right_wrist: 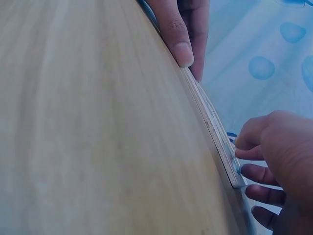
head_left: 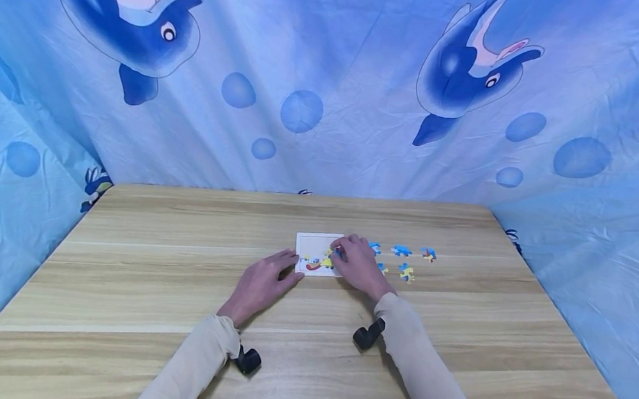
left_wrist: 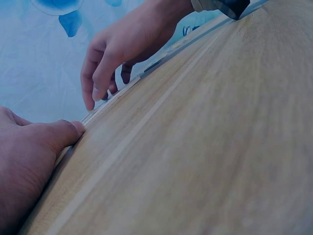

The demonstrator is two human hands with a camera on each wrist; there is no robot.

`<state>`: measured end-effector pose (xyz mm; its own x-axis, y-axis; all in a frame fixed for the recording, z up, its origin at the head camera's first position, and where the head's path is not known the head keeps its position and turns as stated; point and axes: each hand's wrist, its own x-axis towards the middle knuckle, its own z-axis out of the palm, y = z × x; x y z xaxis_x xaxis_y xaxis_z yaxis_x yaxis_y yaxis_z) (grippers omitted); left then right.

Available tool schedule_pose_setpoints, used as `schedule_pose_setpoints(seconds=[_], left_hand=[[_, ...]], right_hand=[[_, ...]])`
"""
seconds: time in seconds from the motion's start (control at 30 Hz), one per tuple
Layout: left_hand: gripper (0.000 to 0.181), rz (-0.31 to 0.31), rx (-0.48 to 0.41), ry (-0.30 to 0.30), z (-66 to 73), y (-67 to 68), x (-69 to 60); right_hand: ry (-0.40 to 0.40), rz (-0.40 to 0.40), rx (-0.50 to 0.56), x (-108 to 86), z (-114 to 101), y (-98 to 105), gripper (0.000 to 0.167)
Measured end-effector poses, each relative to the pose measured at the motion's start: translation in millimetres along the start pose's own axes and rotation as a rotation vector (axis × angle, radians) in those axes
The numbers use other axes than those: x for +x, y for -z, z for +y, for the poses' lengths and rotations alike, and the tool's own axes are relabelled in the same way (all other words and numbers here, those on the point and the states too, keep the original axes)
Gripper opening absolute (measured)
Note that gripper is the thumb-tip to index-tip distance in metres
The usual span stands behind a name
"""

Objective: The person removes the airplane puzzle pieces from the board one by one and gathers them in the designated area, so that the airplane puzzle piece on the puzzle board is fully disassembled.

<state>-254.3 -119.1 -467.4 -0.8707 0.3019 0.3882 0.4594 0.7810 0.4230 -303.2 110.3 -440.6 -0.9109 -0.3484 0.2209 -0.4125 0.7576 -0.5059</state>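
Note:
A white-rimmed jigsaw puzzle tray (head_left: 320,234) lies flat on the table, with yellow, red and blue pieces along the near part of its inside. At the tray's left end, my left hand (head_left: 261,285) holds the corner between thumb and fingers. Over the right part of the tray, my right hand (head_left: 360,269) has its thumb and index finger together on a small blue puzzle piece (right_wrist: 232,137), which the fingers mostly cover. In the left wrist view the right hand (left_wrist: 132,44) arches down to the tray, its fingers bent.
Several loose puzzle pieces lie right of the tray, among them a blue one (head_left: 401,250), a yellow and blue one (head_left: 407,273) and a red and blue one (head_left: 428,254). The wooden table (head_left: 141,311) reaches back to a blue dolphin-print curtain (head_left: 347,151).

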Motion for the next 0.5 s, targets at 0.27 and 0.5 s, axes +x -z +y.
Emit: schedule_pose_setpoints(seconds=[0.27, 0.5], left_hand=[[0.047, -0.005, -0.001, 0.006, -0.1, -0.6, -0.3], [0.047, -0.006, 0.005, 0.009, 0.0, -0.6, -0.3]], right_hand=[[-0.048, -0.018, -0.042, 1.5, -0.1, -2.9, 0.019], [-0.053, -0.004, -0.043, 2.7, 0.7, -5.4, 0.018]])
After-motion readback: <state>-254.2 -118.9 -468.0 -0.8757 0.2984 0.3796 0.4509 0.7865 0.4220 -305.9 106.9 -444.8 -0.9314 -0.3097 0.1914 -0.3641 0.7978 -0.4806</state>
